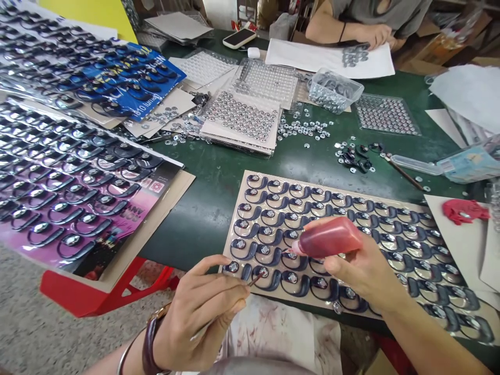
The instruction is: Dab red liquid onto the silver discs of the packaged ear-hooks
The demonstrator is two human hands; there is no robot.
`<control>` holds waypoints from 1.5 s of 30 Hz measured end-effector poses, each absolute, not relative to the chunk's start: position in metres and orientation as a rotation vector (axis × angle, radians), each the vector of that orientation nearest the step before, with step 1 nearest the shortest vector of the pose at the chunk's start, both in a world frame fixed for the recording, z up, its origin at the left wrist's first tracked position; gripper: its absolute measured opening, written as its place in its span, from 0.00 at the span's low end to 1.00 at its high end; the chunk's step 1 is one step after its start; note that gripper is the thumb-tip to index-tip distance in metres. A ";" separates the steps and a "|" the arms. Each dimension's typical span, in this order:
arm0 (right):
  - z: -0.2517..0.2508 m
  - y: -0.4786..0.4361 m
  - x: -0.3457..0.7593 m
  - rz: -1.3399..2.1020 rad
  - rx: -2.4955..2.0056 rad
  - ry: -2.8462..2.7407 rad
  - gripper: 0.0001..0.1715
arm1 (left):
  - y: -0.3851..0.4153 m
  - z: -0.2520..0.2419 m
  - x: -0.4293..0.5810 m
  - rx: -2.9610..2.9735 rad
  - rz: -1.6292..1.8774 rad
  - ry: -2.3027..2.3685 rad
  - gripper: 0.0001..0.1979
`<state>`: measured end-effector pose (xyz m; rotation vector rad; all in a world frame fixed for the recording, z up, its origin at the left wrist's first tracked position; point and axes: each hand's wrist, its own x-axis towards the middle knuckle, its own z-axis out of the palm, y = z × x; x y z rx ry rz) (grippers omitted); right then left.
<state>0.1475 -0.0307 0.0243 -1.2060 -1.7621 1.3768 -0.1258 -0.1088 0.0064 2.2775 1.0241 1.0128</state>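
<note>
In the head view, my left hand (pixel 199 312) pinches a thin pointed stick (pixel 256 279). Its tip is at the shiny round centre of a dark curved piece (pixel 275 280) in the front row of a beige board (pixel 241 194). My right hand (pixel 363 273) is wrapped round a small squeeze bottle (pixel 334 237) of red liquid, tilted with its nozzle pointing left, low over the board. Rows of similar dark hook-shaped pieces with silvery centres cover the board. My right hand and forearm hide some of them.
More loaded sheets, one with a pink print (pixel 128 229), lie at left. Beyond are a stack of cards with silvery discs (pixel 238 117), scattered washers (pixel 312 129), a clear plastic tub (pixel 336 88) and a phone (pixel 239 38). Across the table, another person's hands (pixel 375 36) rest by white paper.
</note>
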 end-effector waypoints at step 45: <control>-0.023 -0.008 0.100 0.749 -0.920 -1.964 0.04 | -0.086 0.009 -0.120 2.530 0.966 1.060 0.10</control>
